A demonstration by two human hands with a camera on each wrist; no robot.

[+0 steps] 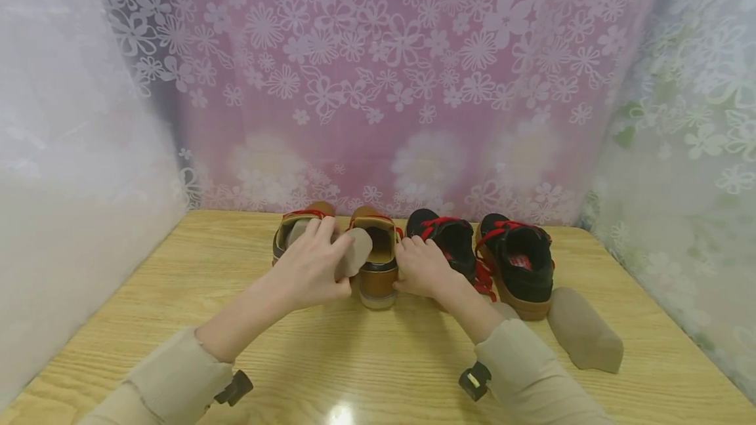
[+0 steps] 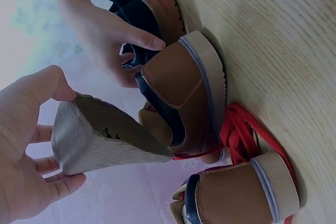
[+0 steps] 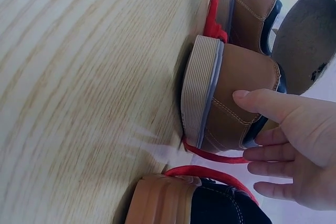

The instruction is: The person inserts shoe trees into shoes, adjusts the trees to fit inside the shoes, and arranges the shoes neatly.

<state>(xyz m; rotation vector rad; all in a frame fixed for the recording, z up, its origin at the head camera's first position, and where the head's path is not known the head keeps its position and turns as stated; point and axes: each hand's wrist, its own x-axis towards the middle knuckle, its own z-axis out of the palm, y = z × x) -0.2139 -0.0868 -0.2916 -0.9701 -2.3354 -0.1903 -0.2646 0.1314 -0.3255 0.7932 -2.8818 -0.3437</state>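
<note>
My left hand (image 1: 313,266) pinches a hollow grey-beige moulded insert (image 1: 357,254) by its wide end, thumb on one edge and fingers on the other. In the left wrist view the narrow end of the insert (image 2: 94,142) points at the opening of a brown shoe (image 2: 173,74) with red laces; whether they touch cannot be told. Thumb on that shoe's heel area, my right hand (image 3: 307,140) has its other fingers extended along the collar. The matching brown shoe (image 1: 321,207) stands to the left, mostly behind my left hand, with a similar insert (image 1: 297,232) in its opening.
Two black shoes with red laces (image 1: 451,241) (image 1: 522,274) stand to the right of the brown pair. Another insert (image 1: 585,330) lies on the wooden table (image 1: 366,372) at the right, and part of one shows by my right wrist. A pink floral curtain (image 1: 378,84) hangs behind.
</note>
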